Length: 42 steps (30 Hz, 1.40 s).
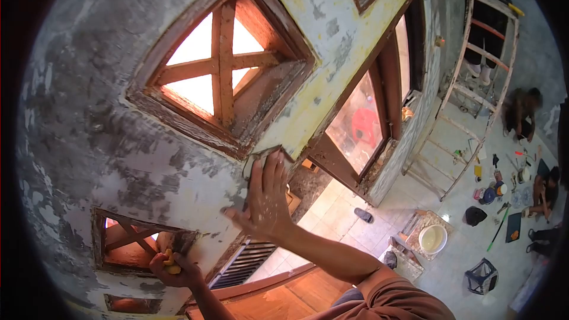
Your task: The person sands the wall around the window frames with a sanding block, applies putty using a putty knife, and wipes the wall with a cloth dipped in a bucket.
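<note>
My right hand (268, 198) is pressed flat to the painted wall (178, 172), fingers together and thumb out to the side. Beneath its fingers lies a thin, dark-edged piece like sandpaper (287, 153), mostly covered by the hand. This spot is just below the corner of a wooden frame (237, 149) around a cross-braced opening. Lower left, my left hand (178, 272) has its fingers closed around a yellow, sponge-like lump (172, 262). It sits in front of a smaller cross-braced opening (127, 238). Grey patches and peeling paint mark the wall.
A tall ladder (468, 88) stands at the right. On the tiled floor are a white bucket (432, 239), a dark stool (480, 276) and scattered tools (498, 192). One person (521, 112) crouches beyond the ladder; another (544, 192) sits by the tools. A doorway (361, 124) opens beside the wall.
</note>
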Tool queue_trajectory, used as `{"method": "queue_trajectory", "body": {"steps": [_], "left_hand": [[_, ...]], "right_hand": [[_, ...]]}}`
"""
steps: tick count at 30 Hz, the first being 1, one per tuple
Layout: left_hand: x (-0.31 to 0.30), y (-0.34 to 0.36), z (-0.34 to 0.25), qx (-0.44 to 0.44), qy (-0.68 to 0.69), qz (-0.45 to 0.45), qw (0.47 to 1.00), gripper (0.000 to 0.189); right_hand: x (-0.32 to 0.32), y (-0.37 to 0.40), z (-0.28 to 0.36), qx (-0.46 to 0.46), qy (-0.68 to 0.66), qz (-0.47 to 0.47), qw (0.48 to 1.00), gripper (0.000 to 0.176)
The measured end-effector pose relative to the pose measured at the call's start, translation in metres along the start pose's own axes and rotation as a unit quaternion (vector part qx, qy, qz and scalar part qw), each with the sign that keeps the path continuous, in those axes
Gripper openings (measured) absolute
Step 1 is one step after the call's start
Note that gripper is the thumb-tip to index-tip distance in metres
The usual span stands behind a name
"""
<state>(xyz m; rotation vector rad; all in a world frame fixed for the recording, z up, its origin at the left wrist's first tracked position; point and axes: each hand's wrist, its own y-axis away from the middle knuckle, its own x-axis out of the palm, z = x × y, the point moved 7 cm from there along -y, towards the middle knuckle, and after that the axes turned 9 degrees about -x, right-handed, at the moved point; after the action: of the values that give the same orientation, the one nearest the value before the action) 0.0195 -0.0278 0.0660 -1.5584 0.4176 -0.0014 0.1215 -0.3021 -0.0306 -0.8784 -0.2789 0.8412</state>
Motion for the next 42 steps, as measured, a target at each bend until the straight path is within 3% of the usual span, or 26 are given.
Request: {"method": "queue_trajectory", "body": {"steps": [2, 3, 4, 5, 7, 10, 13, 14, 15, 16, 17, 19, 22, 24, 27, 28, 31, 32, 36, 39, 42], "left_hand": [[-0.001, 0.001, 0.004, 0.006, -0.008, 0.011, 1.000, 0.025], [-0.001, 0.000, 0.005, 0.005, -0.005, 0.011, 1.000, 0.025], [0.000, 0.000, 0.004, 0.010, 0.010, 0.020, 1.000, 0.026], [-0.001, -0.001, 0.001, 0.015, 0.025, 0.031, 0.999, 0.027], [-0.003, -0.004, -0.002, 0.020, 0.033, 0.027, 0.999, 0.027], [-0.002, -0.004, -0.007, 0.047, 0.034, 0.018, 0.998, 0.025], [0.000, -0.004, -0.007, 0.055, 0.033, 0.023, 0.998, 0.024], [0.000, -0.004, -0.010, 0.064, 0.026, 0.024, 0.997, 0.024], [-0.002, -0.004, -0.011, 0.074, 0.016, 0.025, 0.997, 0.024], [-0.003, -0.006, -0.013, 0.075, 0.014, 0.024, 0.997, 0.024], [-0.003, -0.008, -0.018, 0.075, 0.029, 0.025, 0.996, 0.022], [-0.006, -0.009, -0.019, 0.069, 0.047, 0.024, 0.996, 0.022], [-0.004, -0.010, -0.023, 0.073, 0.035, 0.016, 0.997, 0.021], [-0.004, -0.011, -0.026, 0.095, 0.010, 0.016, 0.995, 0.022], [-0.004, -0.009, -0.018, 0.055, 0.043, 0.022, 0.997, 0.021], [-0.005, -0.010, -0.021, 0.059, 0.043, 0.017, 0.997, 0.021], [-0.005, -0.011, -0.021, 0.068, 0.041, 0.008, 0.997, 0.021], [-0.004, -0.010, -0.018, 0.063, 0.040, 0.012, 0.997, 0.022], [-0.004, -0.010, -0.022, 0.088, 0.027, -0.004, 0.996, 0.023], [-0.004, -0.011, -0.025, 0.086, 0.026, -0.005, 0.996, 0.023], [-0.005, -0.008, -0.019, 0.078, 0.013, -0.008, 0.997, 0.020]], "right_hand": [[-0.018, -0.034, -0.015, 0.027, 0.035, 0.009, 0.999, 0.106], [-0.036, -0.058, -0.041, -0.027, 0.074, -0.096, 0.992, 0.097], [-0.050, -0.082, -0.078, 0.080, 0.105, -0.135, 0.982, 0.090], [-0.055, -0.086, -0.082, 0.079, 0.108, -0.132, 0.982, 0.090], [-0.065, -0.092, -0.097, 0.175, 0.072, -0.139, 0.972, 0.098], [-0.030, -0.046, -0.004, 0.067, 0.057, -0.016, 0.996, 0.108], [-0.027, -0.038, 0.015, -0.018, 0.013, -0.009, 1.000, 0.107], [-0.041, -0.063, -0.014, 0.050, 0.057, 0.002, 0.997, 0.105], [-0.044, -0.078, -0.059, 0.031, 0.087, -0.083, 0.992, 0.102], [-0.064, -0.102, -0.094, 0.078, 0.092, -0.121, 0.985, 0.101], [-0.050, -0.109, -0.169, 0.043, 0.232, -0.075, 0.969, 0.101], [-0.064, -0.105, -0.134, 0.098, 0.104, -0.115, 0.983, 0.100], [-0.043, -0.056, -0.035, 0.018, 0.136, -0.086, 0.987, 0.099], [-0.030, -0.039, -0.005, -0.012, 0.080, 0.013, 0.997, 0.101], [-0.059, -0.092, -0.066, 0.026, 0.089, -0.053, 0.994, 0.102], [-0.072, -0.103, -0.068, 0.093, -0.001, -0.054, 0.994, 0.105], [-0.044, -0.067, -0.043, 0.065, 0.040, -0.052, 0.996, 0.109], [-0.037, -0.049, -0.027, 0.003, 0.043, -0.055, 0.998, 0.113], [-0.046, -0.065, -0.053, 0.038, 0.067, -0.018, 0.997, 0.113], [-0.050, -0.074, -0.055, 0.047, 0.071, -0.073, 0.994, 0.112], [-0.052, -0.068, -0.043, 0.025, 0.066, -0.031, 0.997, 0.113]]}}
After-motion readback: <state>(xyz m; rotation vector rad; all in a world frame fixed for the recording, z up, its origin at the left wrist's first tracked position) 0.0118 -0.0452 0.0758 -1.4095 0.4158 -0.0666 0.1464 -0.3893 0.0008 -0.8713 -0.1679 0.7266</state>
